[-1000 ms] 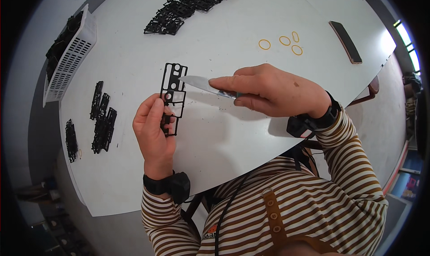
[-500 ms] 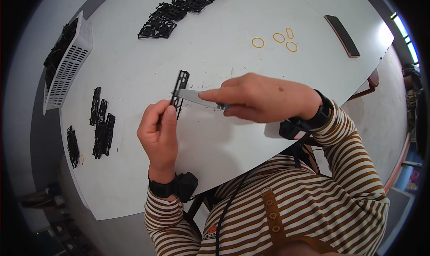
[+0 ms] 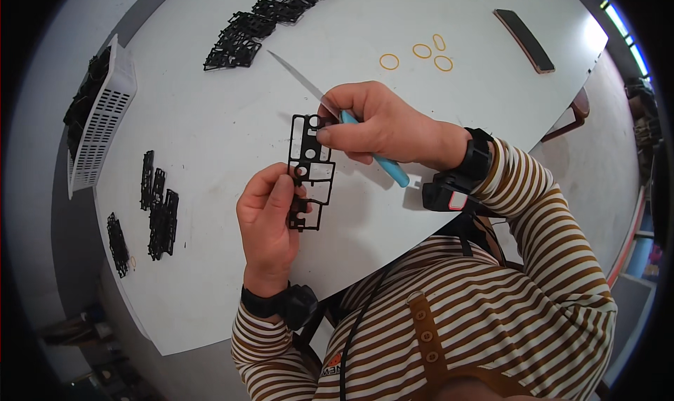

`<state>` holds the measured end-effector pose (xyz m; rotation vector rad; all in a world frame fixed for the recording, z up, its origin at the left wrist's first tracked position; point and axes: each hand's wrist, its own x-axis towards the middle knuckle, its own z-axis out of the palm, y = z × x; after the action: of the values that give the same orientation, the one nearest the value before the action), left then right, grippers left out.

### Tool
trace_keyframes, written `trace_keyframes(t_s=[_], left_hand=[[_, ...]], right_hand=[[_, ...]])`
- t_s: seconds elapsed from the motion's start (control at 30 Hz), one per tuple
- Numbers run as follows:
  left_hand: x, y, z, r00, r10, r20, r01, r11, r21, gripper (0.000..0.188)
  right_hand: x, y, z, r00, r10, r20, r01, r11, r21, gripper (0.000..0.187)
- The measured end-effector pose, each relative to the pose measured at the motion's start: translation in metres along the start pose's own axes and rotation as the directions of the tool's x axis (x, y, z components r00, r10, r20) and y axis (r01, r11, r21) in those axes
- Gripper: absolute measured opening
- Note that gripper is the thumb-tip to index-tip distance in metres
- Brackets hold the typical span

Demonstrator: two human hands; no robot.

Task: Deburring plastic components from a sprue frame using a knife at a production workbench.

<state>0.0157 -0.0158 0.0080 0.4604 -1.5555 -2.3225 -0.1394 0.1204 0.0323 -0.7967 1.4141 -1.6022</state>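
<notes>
A flat black plastic frame [image 3: 309, 148] with round holes and square openings is held up over the white table. My left hand [image 3: 270, 208] pinches its lower left edge between thumb and fingers. In my right hand [image 3: 375, 120] is a knife with a light blue handle [image 3: 388, 168]. Its pointed blade [image 3: 298, 78] sticks out toward the far left, away from the frame. The right thumb and index finger are at the frame's upper right corner and hide part of it; they appear to pinch it.
Black plastic frames [image 3: 256, 25] lie in an overlapping row at the back, and more stacks [image 3: 163, 222] lie at left. A white basket [image 3: 112, 99] of black parts stands at the left edge. Yellow rubber bands [image 3: 422, 50] and a phone [image 3: 525, 41] lie on the table [image 3: 232, 120].
The frame has turned from edge-on to show its flat side. The knife blade has left its edge and swung to point away, and my right fingers have come onto the frame's upper corner.
</notes>
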Motion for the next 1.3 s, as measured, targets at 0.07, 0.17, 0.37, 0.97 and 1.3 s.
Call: trace_keyframes(t_s=[0.07,0.17,0.37,0.97,1.3], left_hand=[[0.001,0.0,0.002,1.0,-0.018,0.005,0.018,0.999,0.029,0.018],[0.009,0.001,0.006,0.996,0.081,-0.029,-0.074,0.977,0.2,0.02],[0.017,0.011,0.01,0.998,-0.03,0.056,0.013,0.96,0.281,0.016],[0.052,-0.007,0.005,0.785,-0.145,0.602,0.372,0.888,-0.27,0.024],[0.047,0.01,0.006,0.953,-0.089,0.289,0.198,0.906,-0.373,0.028]], right_hand=[[-0.001,0.002,0.0,0.999,0.034,0.023,-0.033,0.999,-0.023,0.014],[-0.002,0.002,0.004,0.997,0.06,0.051,-0.057,0.996,-0.067,0.014],[-0.002,0.003,0.001,0.989,0.12,0.089,-0.117,0.993,-0.03,0.014],[0.007,0.006,-0.016,0.984,0.126,0.125,-0.165,0.904,0.395,0.008],[0.01,0.002,-0.026,0.974,-0.127,-0.187,0.187,0.916,0.356,0.007]])
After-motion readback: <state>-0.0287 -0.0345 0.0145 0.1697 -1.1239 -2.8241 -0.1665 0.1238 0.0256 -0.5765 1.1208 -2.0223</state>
